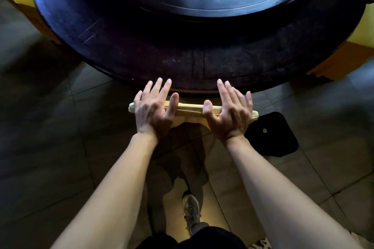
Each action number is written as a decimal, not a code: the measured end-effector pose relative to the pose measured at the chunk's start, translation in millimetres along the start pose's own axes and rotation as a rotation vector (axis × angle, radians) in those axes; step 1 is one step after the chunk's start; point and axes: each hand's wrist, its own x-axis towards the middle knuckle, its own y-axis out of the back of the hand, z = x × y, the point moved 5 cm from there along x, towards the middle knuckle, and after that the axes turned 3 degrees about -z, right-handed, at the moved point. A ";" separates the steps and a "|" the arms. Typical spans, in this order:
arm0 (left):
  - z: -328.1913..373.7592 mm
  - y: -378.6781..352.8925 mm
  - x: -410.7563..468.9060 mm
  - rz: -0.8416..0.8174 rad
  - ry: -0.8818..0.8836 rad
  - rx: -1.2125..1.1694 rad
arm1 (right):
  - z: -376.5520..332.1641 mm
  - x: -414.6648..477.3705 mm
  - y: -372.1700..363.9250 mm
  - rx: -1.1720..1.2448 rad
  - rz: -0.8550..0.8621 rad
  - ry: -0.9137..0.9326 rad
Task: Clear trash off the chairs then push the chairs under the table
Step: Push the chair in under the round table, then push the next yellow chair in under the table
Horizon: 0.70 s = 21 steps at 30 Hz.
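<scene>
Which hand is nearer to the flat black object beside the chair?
Right. The right hand presses on the chair's top rail at the end next to the black object, which lies just past its outer side. The left hand presses on the rail's far end.

nothing legible showing, no text, label, brand or number appearing on the table [141,50], the chair back [190,109], the floor tiles [50,127]

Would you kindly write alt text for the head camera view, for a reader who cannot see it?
The left hand and right hand press with straight fingers on the tan chair back, close to the edge of a dark round table. A flat black object lies on the tiled floor at right.
</scene>
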 end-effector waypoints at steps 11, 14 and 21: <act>-28.6 27.6 -7.4 -0.257 0.120 0.103 | -41.4 22.7 2.2 -0.066 -0.400 -0.071; -58.9 55.1 -8.0 -0.253 0.106 0.133 | -78.0 31.8 -2.7 -0.066 -0.398 -0.068; -172.5 138.2 10.9 -0.179 0.171 0.167 | -216.9 51.4 -50.6 -0.152 -0.458 0.099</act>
